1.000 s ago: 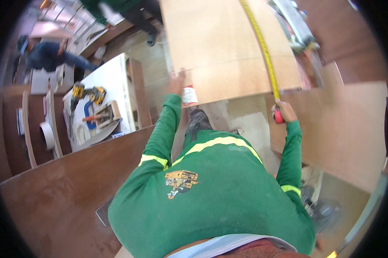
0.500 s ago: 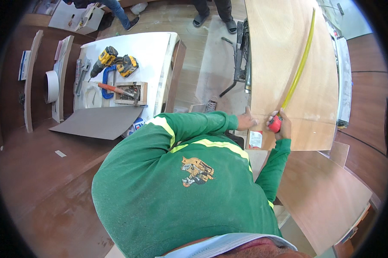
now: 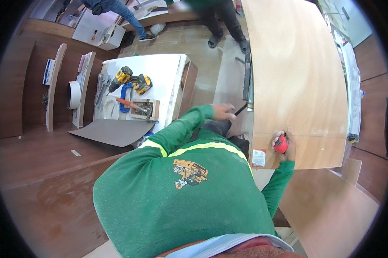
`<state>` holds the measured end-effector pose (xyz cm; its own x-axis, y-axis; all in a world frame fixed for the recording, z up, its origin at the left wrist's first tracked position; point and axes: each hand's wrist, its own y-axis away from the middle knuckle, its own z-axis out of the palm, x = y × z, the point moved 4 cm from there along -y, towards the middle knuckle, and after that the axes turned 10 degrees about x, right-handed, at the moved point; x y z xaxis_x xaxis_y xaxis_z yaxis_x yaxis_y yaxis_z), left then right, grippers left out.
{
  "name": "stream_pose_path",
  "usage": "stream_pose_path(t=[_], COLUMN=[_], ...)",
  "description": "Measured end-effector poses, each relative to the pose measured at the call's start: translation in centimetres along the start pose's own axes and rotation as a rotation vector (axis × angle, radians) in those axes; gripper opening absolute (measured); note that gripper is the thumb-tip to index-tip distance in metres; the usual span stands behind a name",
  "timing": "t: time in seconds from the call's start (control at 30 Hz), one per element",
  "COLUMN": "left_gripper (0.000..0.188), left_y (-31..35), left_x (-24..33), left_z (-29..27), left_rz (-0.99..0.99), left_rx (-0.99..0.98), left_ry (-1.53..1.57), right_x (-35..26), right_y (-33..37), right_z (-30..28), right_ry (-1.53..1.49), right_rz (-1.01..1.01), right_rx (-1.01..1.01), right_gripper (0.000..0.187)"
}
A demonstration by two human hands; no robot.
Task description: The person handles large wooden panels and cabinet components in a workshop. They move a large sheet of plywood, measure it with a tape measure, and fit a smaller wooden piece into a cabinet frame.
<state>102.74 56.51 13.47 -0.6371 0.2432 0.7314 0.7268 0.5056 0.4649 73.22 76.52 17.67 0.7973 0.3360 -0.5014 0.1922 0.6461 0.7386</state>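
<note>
My right hand (image 3: 290, 146) is wrapped round a red tape measure (image 3: 281, 144) above the near part of a large plywood panel (image 3: 299, 81). No yellow blade shows out of the case. A white and red label (image 3: 259, 158) lies at the panel's near left corner. My left hand (image 3: 223, 112) hangs left of the panel's edge, fingers stretched out and holding nothing. Close to its fingertips is a dark bar (image 3: 241, 109) beside the panel.
At left, a white-topped table (image 3: 161, 71) bears a yellow drill (image 3: 122, 77), a blue clamp (image 3: 124, 98), a hammer (image 3: 131, 104) on a wooden box, and a grey sheet (image 3: 112, 132). Another person's dark-trousered legs (image 3: 226, 21) stand beyond. More plywood (image 3: 327, 206) leans at lower right.
The long yellow blade has gone back into the tape measure. My left hand has come off the panel's edge and moved left. The person at the far side has shifted, and my view has tilted.
</note>
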Motion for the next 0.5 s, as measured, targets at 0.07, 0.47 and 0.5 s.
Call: stream_pose_path(t=[0.07, 0.47, 0.5], left_gripper=[0.075, 0.066, 0.066], left_y=[0.2, -6.2, -8.3], left_x=[-1.2, -12.0, -9.4], left_z=[-6.1, -27.6, -25.9], left_rz=[-0.115, -0.028, 0.056], left_rx=[0.103, 0.510, 0.394], left_ry=[-0.036, -0.433, -0.265], right_x=[-0.1, -4.3, -4.6], right_y=[0.3, -2.5, -3.2], right_z=[-0.3, 8.3, 9.4], right_ry=[-0.006, 0.168, 0.239], right_rz=[-0.021, -0.291, -0.323], right_rx=[0.041, 0.400, 0.439], right_gripper=[0.036, 0.028, 0.029])
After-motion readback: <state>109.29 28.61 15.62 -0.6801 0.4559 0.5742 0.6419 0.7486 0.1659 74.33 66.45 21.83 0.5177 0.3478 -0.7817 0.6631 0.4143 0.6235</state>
